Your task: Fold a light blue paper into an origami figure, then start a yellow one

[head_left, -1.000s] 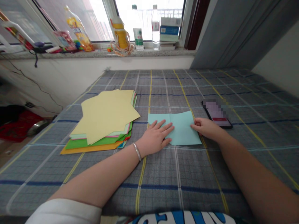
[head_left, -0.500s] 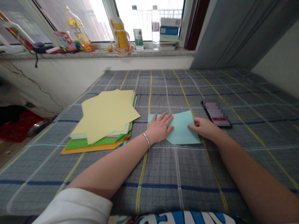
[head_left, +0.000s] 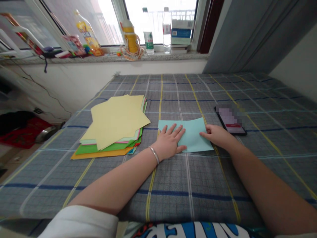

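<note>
The left grip (head_left: 170, 144), fingers spread, presses flat on a pale blue paper sheet (head_left: 195, 135); the right grip (head_left: 216, 136) curls at the sheet's right edge, any pinch impossible to tell. The sheet lies alone on a plaid bedspread (head_left: 173, 188), left of a smartphone (head_left: 231, 120) and right of a stack of coloured paper (head_left: 116, 122). The phone's blurred screen and windowsill bottles (head_left: 148, 29) offer no legible writing.

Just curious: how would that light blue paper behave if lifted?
The light blue paper looks thin, so it would probably droop when lifted by one edge. It might also slide on the checked bedcover under the left hand.
</note>
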Motion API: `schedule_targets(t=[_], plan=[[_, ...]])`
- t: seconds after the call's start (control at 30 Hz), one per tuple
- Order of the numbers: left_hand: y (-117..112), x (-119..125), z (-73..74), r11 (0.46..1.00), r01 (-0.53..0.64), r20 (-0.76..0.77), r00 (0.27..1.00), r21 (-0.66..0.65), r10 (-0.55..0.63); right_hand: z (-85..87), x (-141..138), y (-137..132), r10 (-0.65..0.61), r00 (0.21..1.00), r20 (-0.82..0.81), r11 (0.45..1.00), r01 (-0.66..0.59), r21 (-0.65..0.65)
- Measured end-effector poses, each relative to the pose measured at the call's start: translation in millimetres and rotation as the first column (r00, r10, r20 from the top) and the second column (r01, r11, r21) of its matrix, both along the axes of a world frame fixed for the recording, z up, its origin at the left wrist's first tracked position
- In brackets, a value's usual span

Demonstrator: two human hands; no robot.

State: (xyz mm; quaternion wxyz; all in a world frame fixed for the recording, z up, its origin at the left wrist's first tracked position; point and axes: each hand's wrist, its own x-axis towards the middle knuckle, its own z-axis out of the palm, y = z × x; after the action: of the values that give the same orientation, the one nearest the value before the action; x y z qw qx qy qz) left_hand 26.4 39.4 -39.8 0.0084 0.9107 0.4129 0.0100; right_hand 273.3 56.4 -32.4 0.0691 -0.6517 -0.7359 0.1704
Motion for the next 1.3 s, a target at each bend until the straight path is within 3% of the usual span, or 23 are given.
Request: schedule_targets(t=[0.23,0.4,0.67,0.87,0.97,1.07,1.3], plan=[[-30,-20,2.8,0.994,-0.114,0.031,0.993,0.002,0.113,0.2,-1,-2,-0.012,1.000,-0.014,1.000,0.012,0.003],[-39,-22,9.2,0.959,-0.269,0.055,0.963,0.083,0.266,-0.1,-1,-5,-0.129,0.973,-0.192,0.991,0.132,0.001],[-36,-16,13.2,0.939,-0.329,0.023,0.944,0.097,0.328,9.1,8,-7,0.029,0.955,-0.296,0.991,-0.067,-0.119],[-39,-18,11.6,0.935,-0.351,0.001,0.936,0.048,0.351,12.7,9,-9,0.200,0.972,-0.123,0.978,-0.205,-0.029],[-37,-18,9.9,0.941,-0.336,0.014,0.942,0.032,0.336,4.3,14,-8,0.297,0.952,-0.072,0.953,-0.291,0.087],[-34,-18,7.9,0.945,-0.327,0.036,0.945,0.028,0.326,-2.4,20,-10,0.309,0.951,0.008,0.932,-0.305,0.197],[-25,-23,4.5,0.957,-0.291,0.095,0.952,-0.009,0.291,-0.2,17,-15,0.437,0.898,0.061,0.848,-0.433,0.306]])
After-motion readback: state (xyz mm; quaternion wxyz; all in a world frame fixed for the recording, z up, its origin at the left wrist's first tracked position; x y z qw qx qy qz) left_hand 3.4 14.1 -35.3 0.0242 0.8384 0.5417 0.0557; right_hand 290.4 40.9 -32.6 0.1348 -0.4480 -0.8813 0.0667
